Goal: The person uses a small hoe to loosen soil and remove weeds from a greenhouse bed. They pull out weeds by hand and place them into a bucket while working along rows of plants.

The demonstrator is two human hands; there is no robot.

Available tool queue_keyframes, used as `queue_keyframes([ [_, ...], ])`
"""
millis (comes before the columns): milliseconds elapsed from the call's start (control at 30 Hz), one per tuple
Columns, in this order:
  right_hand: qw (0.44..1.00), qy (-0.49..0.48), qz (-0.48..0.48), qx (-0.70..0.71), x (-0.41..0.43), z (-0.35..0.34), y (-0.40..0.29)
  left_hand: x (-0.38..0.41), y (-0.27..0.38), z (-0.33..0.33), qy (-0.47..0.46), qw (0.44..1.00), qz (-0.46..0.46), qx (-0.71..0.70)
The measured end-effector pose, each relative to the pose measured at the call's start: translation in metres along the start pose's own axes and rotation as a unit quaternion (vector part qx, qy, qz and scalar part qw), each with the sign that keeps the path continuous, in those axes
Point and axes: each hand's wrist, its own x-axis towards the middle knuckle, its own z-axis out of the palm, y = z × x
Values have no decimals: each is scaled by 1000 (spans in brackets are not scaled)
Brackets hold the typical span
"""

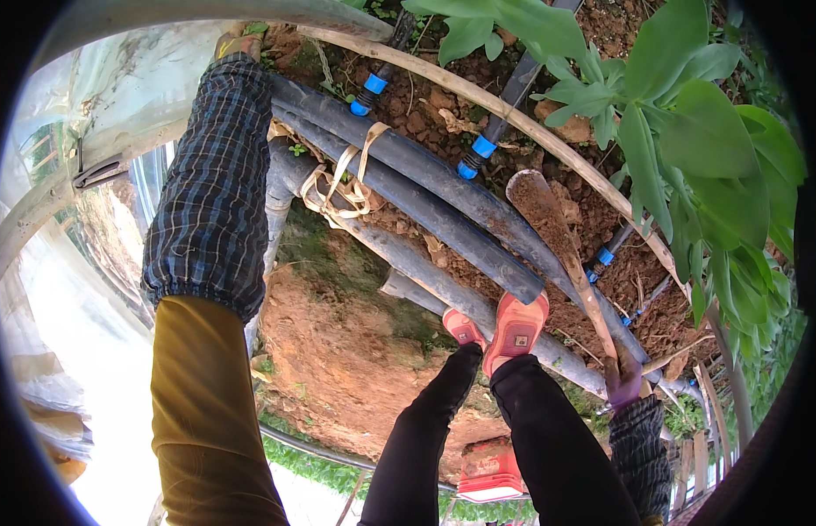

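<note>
My right hand [623, 382], in a dirty purplish glove, is shut around the handle of a soil-caked trowel-like tool [554, 227]. Its broad, rounded end points up over a black plastic pipe [440, 164] and the brown soil. My left hand [240, 45] reaches far forward at upper left, gloved and partly hidden behind its checked sleeve cover [214, 177]. It is beside clear plastic film [145, 72] and below a thick grey curved pole [210, 16]; whether it grips anything cannot be told. A pale strap [345, 177] is looped around the pipes.
Blue-collared fittings [475, 156] join thin hoses to the bed. A curved wooden pole [513, 115] runs along it, and broad-leaved plants [697, 138] overhang at right. My pink shoes [519, 322] stand by the pipes. Red stacked containers [490, 470] sit on the ground behind them.
</note>
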Motion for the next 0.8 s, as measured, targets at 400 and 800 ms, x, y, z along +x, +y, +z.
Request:
queue_keyframes([
  [400, 996, 86, -29, 0, -34, 23, 26, -137, 50, -31, -89, 871, 74, -478],
  [800, 940, 206, -234, -137, 7, 17, -156, -134, 121, -29, -79, 944, 129, -293],
])
